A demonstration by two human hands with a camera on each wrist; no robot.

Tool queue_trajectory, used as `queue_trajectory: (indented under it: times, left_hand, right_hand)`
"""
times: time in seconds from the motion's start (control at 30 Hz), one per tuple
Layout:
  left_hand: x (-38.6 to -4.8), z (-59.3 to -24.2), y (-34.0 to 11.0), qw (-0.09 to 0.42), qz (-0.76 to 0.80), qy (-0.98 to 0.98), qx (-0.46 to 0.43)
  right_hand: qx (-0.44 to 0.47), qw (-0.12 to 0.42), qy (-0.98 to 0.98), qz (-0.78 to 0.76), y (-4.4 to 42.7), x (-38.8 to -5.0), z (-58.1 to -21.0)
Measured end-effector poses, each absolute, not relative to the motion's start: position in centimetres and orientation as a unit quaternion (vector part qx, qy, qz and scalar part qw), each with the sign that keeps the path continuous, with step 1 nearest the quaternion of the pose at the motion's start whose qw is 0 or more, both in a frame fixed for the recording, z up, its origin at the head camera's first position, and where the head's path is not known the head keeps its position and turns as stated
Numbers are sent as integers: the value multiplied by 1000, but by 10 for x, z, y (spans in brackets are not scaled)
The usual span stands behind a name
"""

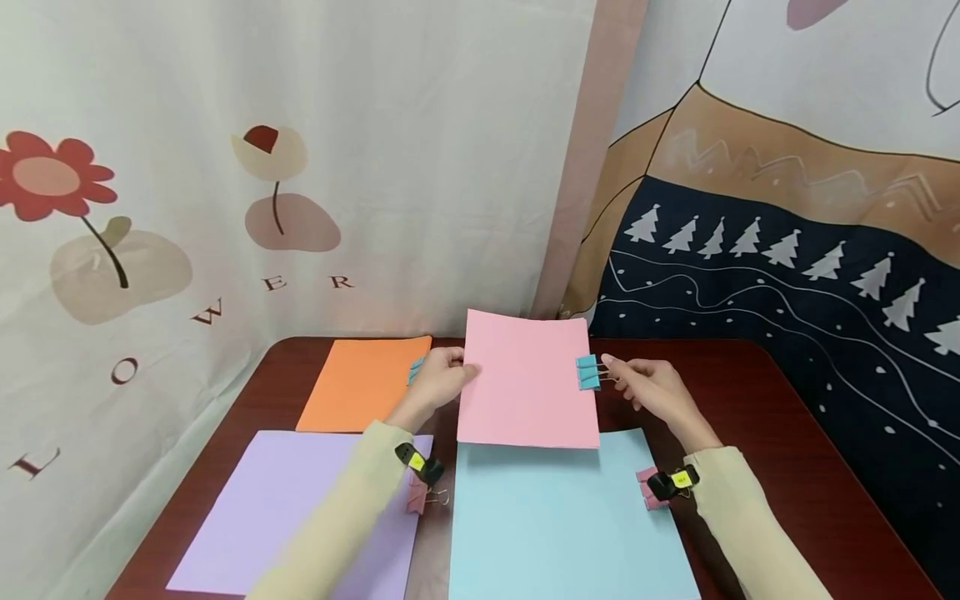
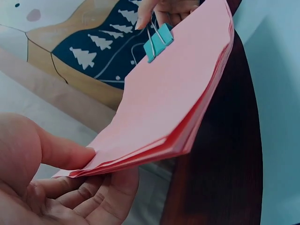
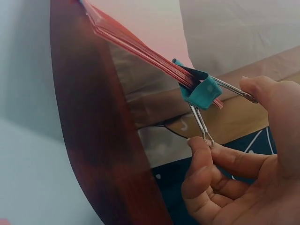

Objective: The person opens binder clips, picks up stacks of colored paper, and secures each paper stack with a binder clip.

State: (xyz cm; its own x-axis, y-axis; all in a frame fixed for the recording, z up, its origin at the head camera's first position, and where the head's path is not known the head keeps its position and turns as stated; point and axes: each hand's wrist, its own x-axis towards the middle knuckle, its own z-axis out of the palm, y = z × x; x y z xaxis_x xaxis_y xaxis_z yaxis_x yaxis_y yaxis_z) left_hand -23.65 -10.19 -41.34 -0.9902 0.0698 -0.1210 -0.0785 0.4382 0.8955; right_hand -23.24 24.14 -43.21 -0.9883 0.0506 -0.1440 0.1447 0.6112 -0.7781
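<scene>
A stack of pink paper (image 1: pixel 528 392) is held up over the far part of the table. My left hand (image 1: pixel 438 382) pinches its left edge, thumb on top and fingers beneath. On the stack's right edge sits a teal binder clip (image 1: pixel 588 373). My right hand (image 1: pixel 660 390) grips the clip's wire handles, the thumb on one and the fingers on the other. In the right wrist view, the clip (image 3: pixel 204 91) spans the sheet edges, its handles spread apart. Sheets at the near corner of the stack (image 2: pixel 159 108) fan slightly apart in the left wrist view.
Light blue paper (image 1: pixel 562 525) with a pink binder clip (image 1: pixel 651 488) lies below the stack. To the left are purple paper (image 1: pixel 300 500) with another pink clip (image 1: pixel 416 495) and orange paper (image 1: pixel 363 379) with a teal clip (image 1: pixel 415 369). Curtains hang behind the dark red table (image 1: pixel 720 375).
</scene>
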Motion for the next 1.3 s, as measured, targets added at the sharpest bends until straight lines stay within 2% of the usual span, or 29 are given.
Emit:
queue_trajectory:
  times: [0.27,0.57,1.07,1.3]
  left_hand:
    - [-255,-418,-105,118,525,843,-22]
    - [-279,-427,-103,150,507,848,-33]
    - [-303,-455,-95,160,468,869,-33]
    - [-307,-467,-89,165,435,884,-43]
  right_hand:
    - [53,66,903,-422,242,-247,-432]
    - [63,91,895,-431,243,-267,-439]
    - [99,126,891,-424,240,-293,-460]
    - [117,125,896,-409,240,-297,-469]
